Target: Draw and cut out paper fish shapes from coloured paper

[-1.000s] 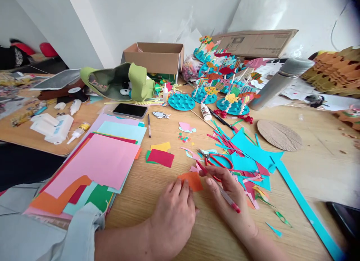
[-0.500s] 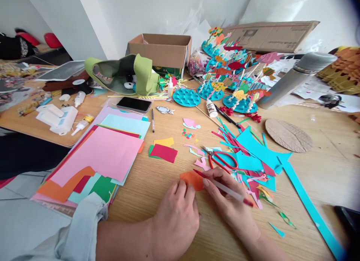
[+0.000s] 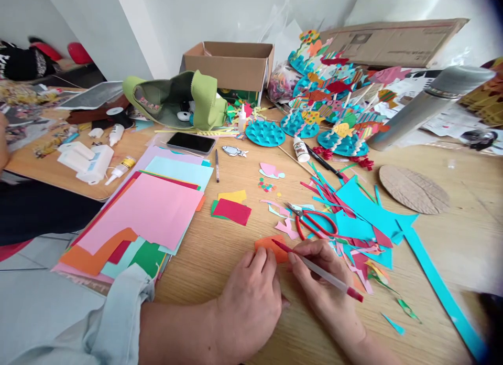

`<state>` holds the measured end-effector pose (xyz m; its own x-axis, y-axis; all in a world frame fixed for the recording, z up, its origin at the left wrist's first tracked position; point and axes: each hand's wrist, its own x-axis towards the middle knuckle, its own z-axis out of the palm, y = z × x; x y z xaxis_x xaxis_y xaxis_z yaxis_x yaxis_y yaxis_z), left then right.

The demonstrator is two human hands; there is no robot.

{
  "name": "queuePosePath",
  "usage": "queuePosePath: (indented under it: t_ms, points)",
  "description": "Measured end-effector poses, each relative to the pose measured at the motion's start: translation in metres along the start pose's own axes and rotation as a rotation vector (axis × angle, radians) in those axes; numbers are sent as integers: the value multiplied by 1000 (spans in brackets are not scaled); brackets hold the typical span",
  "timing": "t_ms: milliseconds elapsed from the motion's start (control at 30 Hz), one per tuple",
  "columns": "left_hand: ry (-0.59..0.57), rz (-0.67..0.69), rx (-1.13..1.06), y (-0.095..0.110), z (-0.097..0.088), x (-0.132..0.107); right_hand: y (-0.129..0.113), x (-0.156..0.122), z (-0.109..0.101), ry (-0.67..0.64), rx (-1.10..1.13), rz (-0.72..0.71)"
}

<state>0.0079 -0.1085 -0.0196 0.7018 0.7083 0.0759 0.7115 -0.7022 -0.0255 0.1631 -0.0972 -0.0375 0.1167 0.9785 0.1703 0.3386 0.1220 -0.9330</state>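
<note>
My left hand [image 3: 249, 304] rests on the table, its fingertips pressing on a piece of orange paper [image 3: 271, 248]. My right hand [image 3: 318, 281] grips a slim pen with a red tip and red end [image 3: 326, 275], whose point touches the orange paper's upper edge. Red-handled scissors [image 3: 314, 223] lie open just beyond the right hand, among pink paper cut-offs.
A stack of coloured paper sheets [image 3: 137, 218] lies left of my hands. Turquoise and red scraps [image 3: 365, 223] spread to the right. Behind stand teal discs with paper fish [image 3: 265, 133], a phone [image 3: 191, 142], a cardboard box [image 3: 230, 61] and a steel flask [image 3: 428, 108].
The whole view has shifted, so the table contents sit further right. The pen has swung flatter, and its point now lies along the orange paper's upper edge. My left hand stays on the paper.
</note>
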Motion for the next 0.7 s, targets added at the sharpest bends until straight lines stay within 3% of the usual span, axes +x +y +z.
queuePosePath:
  t_ms: [167, 300, 467, 700]
  points:
    - [-11, -36, -44, 1, -1, 1, -4, 0, 2, -100, -52, 15]
    - [-47, 10, -36, 1, 3, 1, -6, 2, 3, -172, -55, 0]
    - [43, -15, 18, 3, 8, -1, -4, 3, 5, -132, -85, 46]
    - [23, 12, 22, 2, 5, -2, -3, 2, 3, -134, -127, 16]
